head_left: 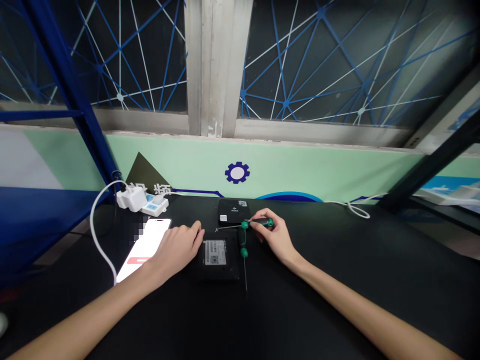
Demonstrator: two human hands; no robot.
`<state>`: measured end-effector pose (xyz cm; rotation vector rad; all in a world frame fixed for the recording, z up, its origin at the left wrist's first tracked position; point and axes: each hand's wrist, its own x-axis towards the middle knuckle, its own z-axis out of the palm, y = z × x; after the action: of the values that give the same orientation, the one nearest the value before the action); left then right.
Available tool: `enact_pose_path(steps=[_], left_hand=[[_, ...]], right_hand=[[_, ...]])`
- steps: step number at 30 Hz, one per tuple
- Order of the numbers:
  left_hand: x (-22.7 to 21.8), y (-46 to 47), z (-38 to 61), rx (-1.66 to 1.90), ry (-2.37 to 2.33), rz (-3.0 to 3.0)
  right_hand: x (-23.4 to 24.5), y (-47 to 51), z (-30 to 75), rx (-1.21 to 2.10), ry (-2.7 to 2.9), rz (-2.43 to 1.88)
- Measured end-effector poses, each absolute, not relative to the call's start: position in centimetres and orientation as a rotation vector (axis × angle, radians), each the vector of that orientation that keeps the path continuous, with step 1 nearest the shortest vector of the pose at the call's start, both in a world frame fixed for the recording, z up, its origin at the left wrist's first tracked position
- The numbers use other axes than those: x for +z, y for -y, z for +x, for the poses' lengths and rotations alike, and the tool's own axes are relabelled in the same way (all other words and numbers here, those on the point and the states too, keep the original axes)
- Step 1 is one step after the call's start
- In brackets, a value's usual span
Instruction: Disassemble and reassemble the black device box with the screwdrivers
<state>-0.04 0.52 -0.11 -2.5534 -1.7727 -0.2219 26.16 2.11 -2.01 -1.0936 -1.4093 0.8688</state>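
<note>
Green-handled screwdriver [260, 224] in the right hand [273, 239], just beside a black box [233, 211]

Room along the black bench [348, 280] right of the right hand [270, 236], black box [216, 260] and green-handled screwdriver [243, 252] (lying flat) between the hands, phone [142, 250] just beside the left hand [177, 248]

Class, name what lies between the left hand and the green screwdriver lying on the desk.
Head view: a black device with a silver label, between the left hand and the screwdriver.
</note>
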Motion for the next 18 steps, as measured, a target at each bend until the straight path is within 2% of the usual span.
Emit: enact_pose_path(steps=[11,18], left_hand=[[-0.48,-0.68,-0.41,-0.355,1.864,-2.651],[-0.48,-0.93,-0.48,-0.423,1.924,-2.699]], right_hand=[[-2.64,-2.22,26.74,1.071,1.258,-0.888],[-2.77,-1.99,26.48,1.141,1.310,-0.904]])
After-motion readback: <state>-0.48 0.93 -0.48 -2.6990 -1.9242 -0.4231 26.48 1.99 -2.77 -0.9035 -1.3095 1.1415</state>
